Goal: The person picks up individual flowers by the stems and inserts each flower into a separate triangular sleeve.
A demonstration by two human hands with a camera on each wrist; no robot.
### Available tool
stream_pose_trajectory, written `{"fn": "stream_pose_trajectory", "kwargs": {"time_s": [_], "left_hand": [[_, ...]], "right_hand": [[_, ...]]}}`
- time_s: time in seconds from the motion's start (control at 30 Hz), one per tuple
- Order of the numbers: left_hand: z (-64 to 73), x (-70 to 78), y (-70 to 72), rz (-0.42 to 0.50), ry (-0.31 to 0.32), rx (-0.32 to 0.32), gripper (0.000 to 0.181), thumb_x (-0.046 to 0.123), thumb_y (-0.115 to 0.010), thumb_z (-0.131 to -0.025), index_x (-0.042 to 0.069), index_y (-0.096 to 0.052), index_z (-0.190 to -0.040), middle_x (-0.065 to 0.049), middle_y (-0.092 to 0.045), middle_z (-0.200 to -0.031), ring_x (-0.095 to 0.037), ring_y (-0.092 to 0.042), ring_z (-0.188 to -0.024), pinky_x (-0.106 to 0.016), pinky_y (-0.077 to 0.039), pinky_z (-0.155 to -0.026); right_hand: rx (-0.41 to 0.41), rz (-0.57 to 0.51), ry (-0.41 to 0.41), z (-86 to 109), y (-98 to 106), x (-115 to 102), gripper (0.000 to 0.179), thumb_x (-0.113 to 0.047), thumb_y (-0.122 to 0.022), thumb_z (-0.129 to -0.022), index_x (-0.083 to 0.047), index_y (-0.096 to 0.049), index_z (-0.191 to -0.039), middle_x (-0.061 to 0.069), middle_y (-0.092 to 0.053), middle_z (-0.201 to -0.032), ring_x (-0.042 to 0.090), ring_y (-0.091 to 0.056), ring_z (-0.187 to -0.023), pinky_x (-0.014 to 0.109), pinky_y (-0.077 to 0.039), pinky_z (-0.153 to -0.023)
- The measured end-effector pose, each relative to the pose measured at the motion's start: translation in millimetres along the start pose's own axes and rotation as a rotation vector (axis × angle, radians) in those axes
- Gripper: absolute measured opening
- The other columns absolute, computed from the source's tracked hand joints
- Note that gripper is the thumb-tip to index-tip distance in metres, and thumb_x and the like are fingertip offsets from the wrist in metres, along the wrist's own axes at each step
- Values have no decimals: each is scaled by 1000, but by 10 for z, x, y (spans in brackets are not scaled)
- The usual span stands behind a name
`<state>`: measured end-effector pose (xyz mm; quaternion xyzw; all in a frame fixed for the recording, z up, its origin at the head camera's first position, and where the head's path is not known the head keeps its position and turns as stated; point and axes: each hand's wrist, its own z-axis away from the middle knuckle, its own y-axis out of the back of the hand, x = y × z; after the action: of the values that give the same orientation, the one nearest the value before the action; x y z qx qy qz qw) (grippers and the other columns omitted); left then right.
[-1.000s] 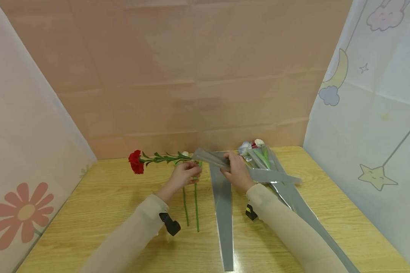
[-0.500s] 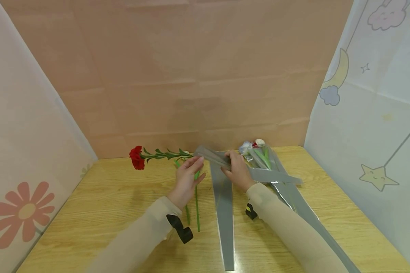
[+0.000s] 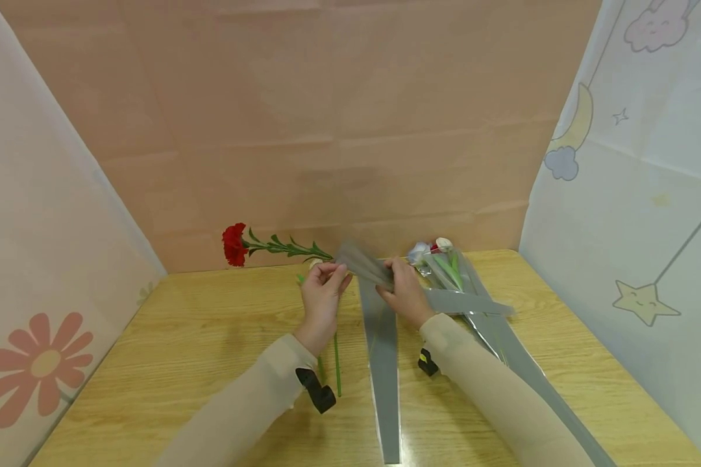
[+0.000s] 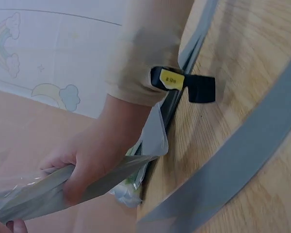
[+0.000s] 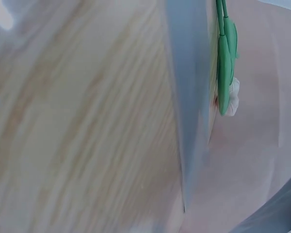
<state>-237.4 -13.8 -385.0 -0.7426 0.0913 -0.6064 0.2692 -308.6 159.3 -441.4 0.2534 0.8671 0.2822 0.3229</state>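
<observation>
My right hand (image 3: 407,292) grips a grey, clear-fronted flower sleeve (image 3: 365,264), its fingers and thumb around the middle in the left wrist view. At the sleeve's open left end, my left hand (image 3: 320,295) pinches the edge between thumb and fingers. A red carnation (image 3: 234,244) points left, with its leafy stem (image 3: 286,246) running into that end; how far in is hidden. Behind and below the left hand lie white-budded flowers with green stems (image 3: 337,366); their leaves (image 5: 224,63) and a white bud (image 5: 233,97) show in the right wrist view.
Another grey sleeve (image 3: 382,376) lies flat on the wooden table (image 3: 198,363) between the arms. At right, sleeved flowers (image 3: 450,266) with white, pale blue and red heads lie beneath the held sleeve's tail. A pink backdrop (image 3: 327,130) stands behind the table.
My left hand has shifted right and up from above the green stems to the sleeve's open end. The carnation's head has risen and its stem tilts more. My right hand has stayed put.
</observation>
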Motion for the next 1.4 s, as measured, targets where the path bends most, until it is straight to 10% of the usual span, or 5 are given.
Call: {"fn": "stream_pose_trajectory", "kwargs": {"time_s": [0.27,0.43,0.73,1.07,1.4], "left_hand": [[-28,70,3,-129,-106,-31,14,-2,-57,-94,8,-51,-85,-1,-57,-83,-11,-62,-78,-24,-56,-76],[-57,104,10,-188,-166,-79,12,-2,-55,-95,6,-51,-87,-3,-60,-88,-11,-62,-80,-27,-56,-77],[-105,133,-9,-212,-208,-145,14,-4,-56,-93,6,-50,-85,-2,-60,-89,-9,-62,-76,-31,-58,-78],[-198,238,-45,-242,-243,-143,14,-6,-57,-91,5,-52,-83,0,-60,-84,-6,-60,-71,-20,-55,-68],[-430,742,-219,-388,-430,-135,16,-1,-59,-91,10,-52,-81,-5,-66,-93,-6,-61,-78,-16,-51,-70]], "right_hand": [[-87,-74,59,-18,-26,-87,62,-34,-74,-84,-1,-42,-126,15,-50,-113,28,-50,-97,46,-45,-86],[-145,-287,3,-19,-1,-123,78,-64,-47,-93,0,-33,-135,19,-39,-126,32,-41,-114,51,-37,-97],[48,-595,-174,-267,138,-425,26,-7,-32,-106,10,-43,-122,20,-50,-115,18,-47,-105,29,-37,-94],[143,-726,-242,-563,341,-832,16,-6,-45,-102,7,-48,-110,-2,-50,-94,6,-47,-85,18,-40,-75],[346,-889,-248,-776,293,-1006,4,-10,-43,-104,-9,-45,-101,-2,-43,-87,10,-42,-81,20,-37,-71]]}}
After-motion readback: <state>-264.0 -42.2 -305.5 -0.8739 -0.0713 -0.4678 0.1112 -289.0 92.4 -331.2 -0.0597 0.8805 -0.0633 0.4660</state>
